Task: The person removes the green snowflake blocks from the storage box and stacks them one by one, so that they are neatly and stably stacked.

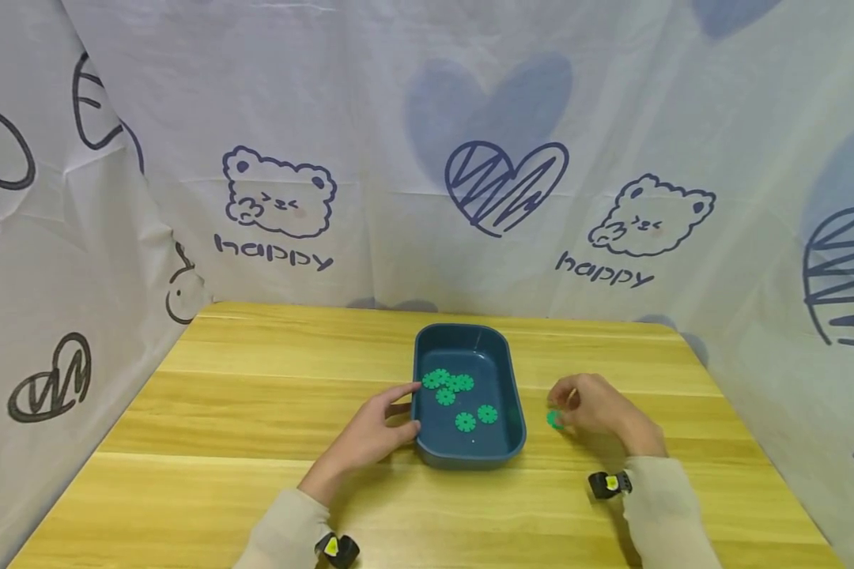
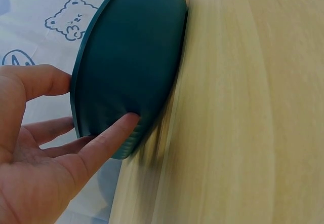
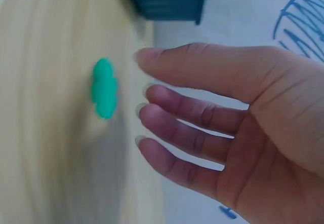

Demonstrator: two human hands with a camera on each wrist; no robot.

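A dark teal rectangular tray (image 1: 470,460) stands on the table, with several green toothed discs (image 1: 466,422) lying in it. My left hand (image 1: 373,431) rests its fingertips against the tray's left side; in the left wrist view, the fingers touch the wall of the tray (image 2: 131,46). To the right of the tray, my right hand (image 1: 598,411) is over the table beside a green piece (image 1: 554,419). In the right wrist view that piece (image 3: 105,88) lies on the wood, apart from the fingertips of the right hand (image 3: 217,117), which are loosely bent and hold nothing.
The light wooden table (image 1: 256,379) reaches back to a white cloth (image 1: 398,261) printed with bears, hearts and lettering. More of this cloth hangs on the left and right sides. A dark band with a yellow mark sits on each wrist.
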